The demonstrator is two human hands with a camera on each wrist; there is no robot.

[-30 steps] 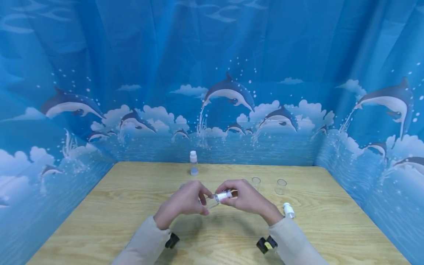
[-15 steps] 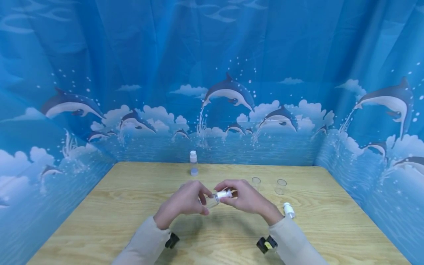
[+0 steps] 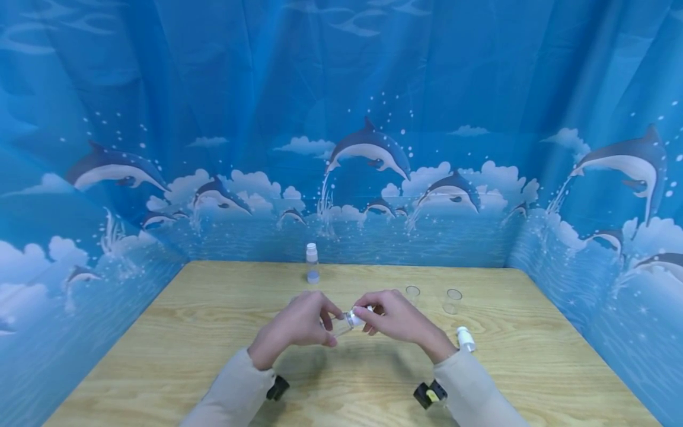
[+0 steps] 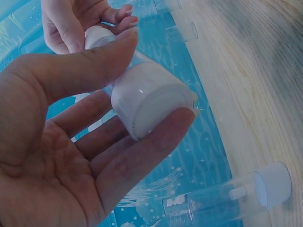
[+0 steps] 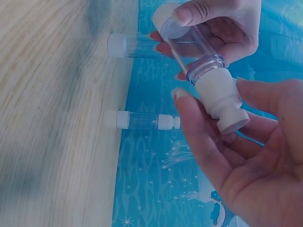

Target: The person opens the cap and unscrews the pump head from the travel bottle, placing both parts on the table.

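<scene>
My left hand (image 3: 301, 320) holds a clear pump bottle (image 5: 189, 45) by its lower body, with thumb and fingers around the white base (image 4: 147, 97). The bottle is tilted, its upper end toward my right hand (image 3: 392, 317). A white pump head (image 5: 218, 90) sits at the bottle's clear threaded neck (image 5: 206, 68). Around the pump head's collar my right hand has its thumb on one side and curled fingers on the other. In the head view my right fingers cover part of the pump head, and my left fingers hide the base.
A pump bottle (image 3: 312, 264) stands at the back of the wooden table (image 3: 213, 356). Two clear caps (image 3: 452, 301) stand at the right, with another white pump head (image 3: 465, 339) lying nearer. Behind my left hand stands a clear bottle (image 5: 118, 46) with a white base. A dolphin-print curtain surrounds the table.
My right fingers have shifted round the pump head; the thumb has come up over it and the fingertips now show below. My left hand and the bottle stay in place.
</scene>
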